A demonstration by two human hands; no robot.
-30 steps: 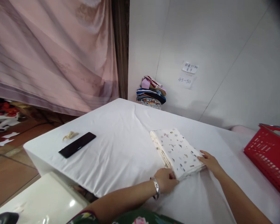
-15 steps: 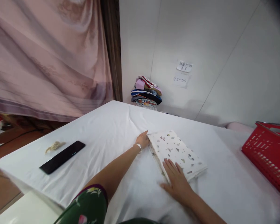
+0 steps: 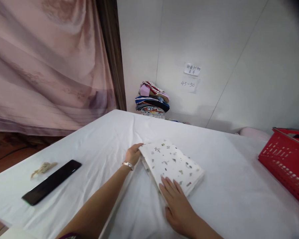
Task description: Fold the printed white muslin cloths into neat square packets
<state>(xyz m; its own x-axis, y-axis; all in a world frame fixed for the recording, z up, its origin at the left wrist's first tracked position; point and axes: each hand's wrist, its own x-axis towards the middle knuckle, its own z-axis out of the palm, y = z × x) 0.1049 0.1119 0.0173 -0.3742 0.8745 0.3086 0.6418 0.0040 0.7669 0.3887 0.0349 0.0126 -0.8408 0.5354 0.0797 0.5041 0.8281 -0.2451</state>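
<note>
A pink curtain (image 3: 45, 63) is hanging at the far left, reaching down behind the table. On the white table cloth (image 3: 102, 139), at the near left, a small tan scrap (image 3: 43, 168) is lying just beside a long black phone (image 3: 51, 182), which is lying flat and slanting toward the near-left edge.

Further right, the left hand (image 3: 133, 154), a bracelet (image 3: 127, 164) sitting on its wrist, is reaching across the cloth to the far-left corner of the folded cloth (image 3: 171, 162). Its fingers are curling about that corner and gripping the edge. The folded cloth, white with small scattered prints, is lying flat near the middle of the table, its long side running from far left to near right.

The right hand (image 3: 177, 205) is resting palm down at the near end of the folded cloth, fingers spread and loose, their tips lying on top of the fabric and the heel of the hand on the table cloth; it is pressing rather than gripping.

Beyond the table's far edge, against the white wall, a stack of coloured clothes (image 3: 151, 99) is sitting, and right of it two paper notes (image 3: 190, 77) are sticking to the wall. At the far right a red basket (image 3: 286, 166) is standing on the table, well apart from the hands.
</note>
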